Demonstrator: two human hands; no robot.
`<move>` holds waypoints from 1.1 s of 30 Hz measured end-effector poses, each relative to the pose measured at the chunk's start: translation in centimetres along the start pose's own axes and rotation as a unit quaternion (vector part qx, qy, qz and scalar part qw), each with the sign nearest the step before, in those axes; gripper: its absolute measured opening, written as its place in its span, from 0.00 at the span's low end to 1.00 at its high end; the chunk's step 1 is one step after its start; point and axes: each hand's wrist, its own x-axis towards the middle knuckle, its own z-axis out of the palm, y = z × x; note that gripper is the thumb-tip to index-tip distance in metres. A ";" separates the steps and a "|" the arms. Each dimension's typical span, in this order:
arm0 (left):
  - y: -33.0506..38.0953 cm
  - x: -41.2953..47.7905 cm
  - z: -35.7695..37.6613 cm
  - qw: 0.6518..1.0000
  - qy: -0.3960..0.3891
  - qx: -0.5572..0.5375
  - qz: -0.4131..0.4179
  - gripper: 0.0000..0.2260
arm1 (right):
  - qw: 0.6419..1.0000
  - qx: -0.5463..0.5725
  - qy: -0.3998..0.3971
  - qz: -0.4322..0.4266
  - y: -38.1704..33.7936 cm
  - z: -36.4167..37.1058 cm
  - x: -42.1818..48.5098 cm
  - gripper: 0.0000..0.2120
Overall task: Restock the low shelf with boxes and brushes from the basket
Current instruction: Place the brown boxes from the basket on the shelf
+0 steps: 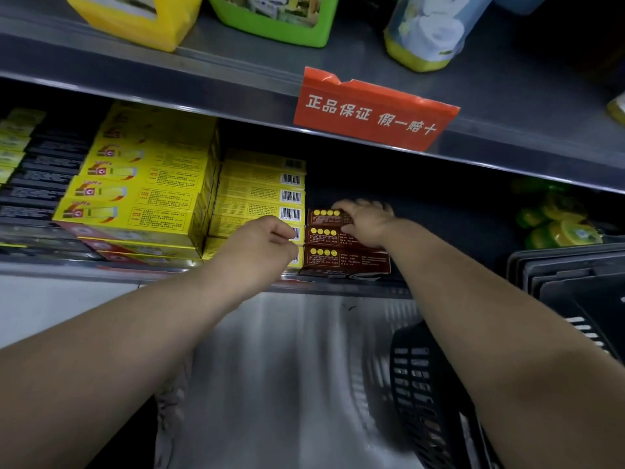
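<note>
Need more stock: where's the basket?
Head view, lower right: the black basket lies beneath the right arm, just in front of the low shelf.

Our right hand (367, 223) grips the top brown box (326, 216) (stack of three); our left hand (267, 243) hangs curled before the yellow boxes (260, 191)

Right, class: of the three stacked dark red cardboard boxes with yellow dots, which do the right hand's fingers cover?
The top dark red box of the stack: the right hand holds its far edge, above the other two.
</note>
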 end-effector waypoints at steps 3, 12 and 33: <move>0.2 0.2 0.1 1.000 0.009 0.018 0.011 0.08 | 0.999 0.026 -0.023 -0.004 -0.1 0.8 0.2 0.24; 2.2 -0.2 2.4 0.998 -0.013 0.020 0.053 0.06 | 0.978 0.099 -0.122 0.138 1.2 -0.9 -2.4 0.30; 10.8 -9.8 17.5 0.740 -0.205 0.371 0.521 0.13 | 0.892 0.428 0.116 0.088 15.3 1.6 -26.2 0.09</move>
